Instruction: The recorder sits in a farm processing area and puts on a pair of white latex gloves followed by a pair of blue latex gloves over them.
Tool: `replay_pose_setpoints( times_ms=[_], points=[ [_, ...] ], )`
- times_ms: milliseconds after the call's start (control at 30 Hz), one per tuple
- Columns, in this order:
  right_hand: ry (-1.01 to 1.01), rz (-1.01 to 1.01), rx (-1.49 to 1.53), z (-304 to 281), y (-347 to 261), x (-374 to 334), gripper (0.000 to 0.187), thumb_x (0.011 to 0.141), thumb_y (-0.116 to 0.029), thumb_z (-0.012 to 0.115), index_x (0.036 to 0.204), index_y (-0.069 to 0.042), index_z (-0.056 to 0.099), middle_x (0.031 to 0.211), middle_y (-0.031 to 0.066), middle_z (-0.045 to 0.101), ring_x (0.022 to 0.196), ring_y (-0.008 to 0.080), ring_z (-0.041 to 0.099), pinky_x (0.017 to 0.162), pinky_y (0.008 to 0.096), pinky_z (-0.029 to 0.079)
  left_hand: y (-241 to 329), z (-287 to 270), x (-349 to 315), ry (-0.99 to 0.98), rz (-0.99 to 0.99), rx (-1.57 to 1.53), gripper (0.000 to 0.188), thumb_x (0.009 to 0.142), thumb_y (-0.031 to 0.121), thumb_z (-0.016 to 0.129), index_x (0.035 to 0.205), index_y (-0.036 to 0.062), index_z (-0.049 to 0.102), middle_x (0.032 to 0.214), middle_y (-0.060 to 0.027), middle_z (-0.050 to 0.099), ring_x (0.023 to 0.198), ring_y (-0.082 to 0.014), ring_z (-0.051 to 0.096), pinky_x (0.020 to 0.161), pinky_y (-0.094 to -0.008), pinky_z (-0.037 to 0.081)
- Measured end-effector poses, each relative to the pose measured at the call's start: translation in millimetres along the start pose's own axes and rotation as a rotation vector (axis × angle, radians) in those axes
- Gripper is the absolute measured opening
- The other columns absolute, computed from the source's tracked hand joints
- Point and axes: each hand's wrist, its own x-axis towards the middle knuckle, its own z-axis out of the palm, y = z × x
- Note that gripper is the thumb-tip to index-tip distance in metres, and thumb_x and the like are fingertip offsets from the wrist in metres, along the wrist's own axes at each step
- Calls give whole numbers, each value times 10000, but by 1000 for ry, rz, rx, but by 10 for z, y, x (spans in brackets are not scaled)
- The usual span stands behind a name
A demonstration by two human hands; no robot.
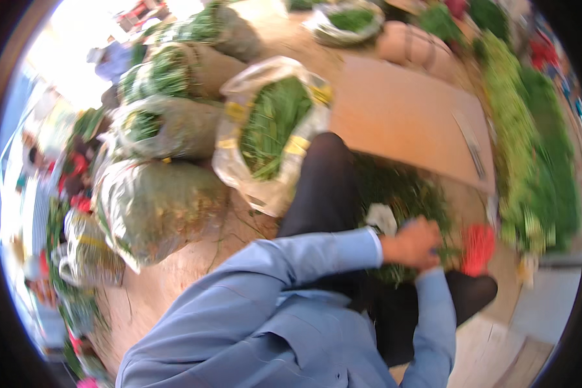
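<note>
My two hands meet over my lap, near the right knee. My left hand [407, 244] has its fingers curled, and motion smears them; I cannot make out what is in them. Close against it is my right hand [429, 260], mostly covered, so its fingers do not show. Dark green leafy trimmings [404, 187] lie between my legs, beneath and beyond the hands. A crumpled white piece [381, 218], perhaps plastic, sits beside the left wrist. To the right of the hands is a bright red stringy bundle [478, 250].
A tan board [407, 116] bearing a long knife [469, 146] lies ahead. Left of it stands an open plastic sack [225, 152] of green stalks [275, 126]. Several stuffed sacks [165, 207] line the left. Long rows of greens [549, 155] run along the right.
</note>
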Motion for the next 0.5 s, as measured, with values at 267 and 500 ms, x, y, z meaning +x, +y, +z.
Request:
replay_pose_setpoints(
  times_ms=[267,500],
  points=[
    [72,85,-28,71,20,207,318,918,-409,508,909,-108,609,1016,45,647,964,210,612,861,351,474,-151,-558,-54,-8,108,35,122,728,131,660,755,22,613,803,-173,625,802,-363,619,707,-446,505],
    [293,-668,2211,556,477,72,308,903,-400,540,880,-101,613,1005,38,651,943,212,622,846,356,481,107,-346,135,127,169,5,137,652,121,651,700,21,572,706,-154,604,660,-359,612,572,-455,488]
  ],
)
